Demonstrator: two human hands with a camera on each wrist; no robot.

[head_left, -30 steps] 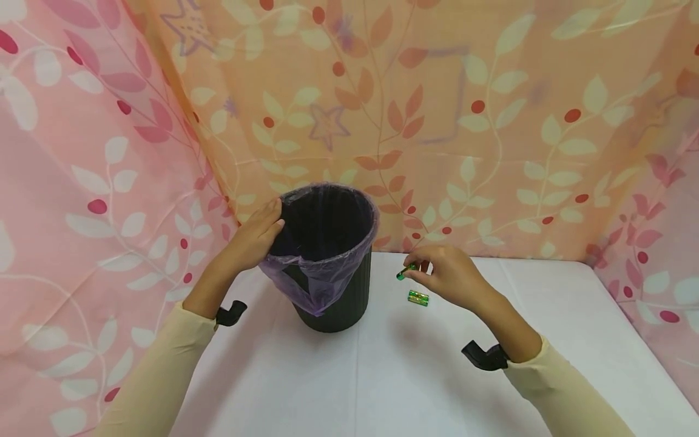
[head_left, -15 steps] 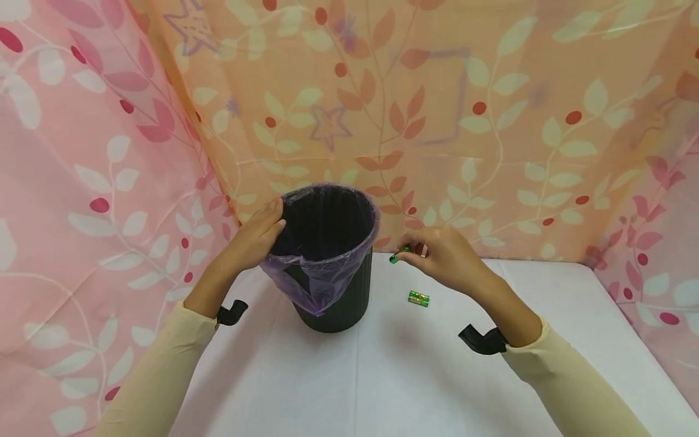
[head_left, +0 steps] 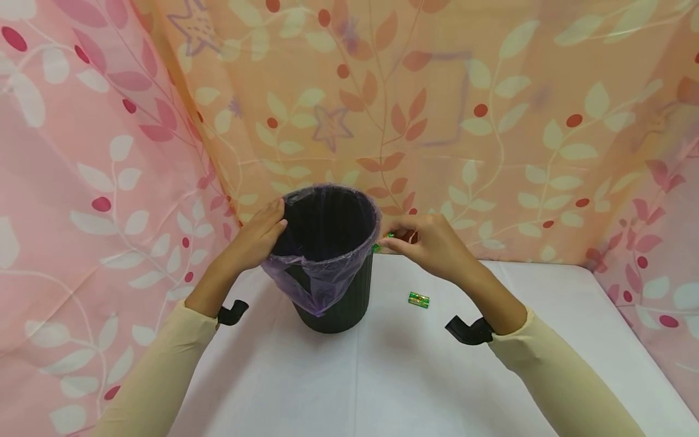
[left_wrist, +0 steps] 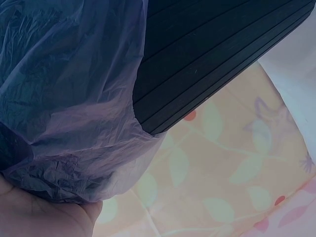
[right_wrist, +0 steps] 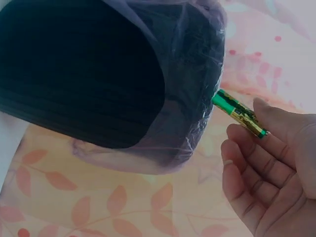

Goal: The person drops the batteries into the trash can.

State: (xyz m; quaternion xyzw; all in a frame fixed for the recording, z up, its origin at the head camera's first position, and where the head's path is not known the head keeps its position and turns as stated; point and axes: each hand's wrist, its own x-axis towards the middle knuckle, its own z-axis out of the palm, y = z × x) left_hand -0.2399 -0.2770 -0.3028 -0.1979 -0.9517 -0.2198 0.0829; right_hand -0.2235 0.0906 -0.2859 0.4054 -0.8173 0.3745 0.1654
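Observation:
A dark ribbed trash bin (head_left: 357,288), lined with a translucent purple bag (head_left: 322,288), stands upright on the white table. My left hand (head_left: 252,240) holds its left rim over the bag; in the left wrist view that hand (left_wrist: 47,215) shows only partly, along the bag's edge. Between thumb and index finger, my right hand (head_left: 428,246) pinches a green and gold battery (right_wrist: 241,112), its green end right at the bin's right rim in the right wrist view. Two similar batteries (head_left: 418,299) lie side by side on the table, below the right hand.
White cloth covers the table (head_left: 437,388). Patterned curtains hang behind it, an orange one (head_left: 404,121) at the back and a pink one (head_left: 49,182) at the left. A black mount (head_left: 469,331) sits on the right wrist.
My right hand has carried the battery left and upward, from over the table to the bin's right rim. The left hand, the bin and the two lying batteries keep their places.

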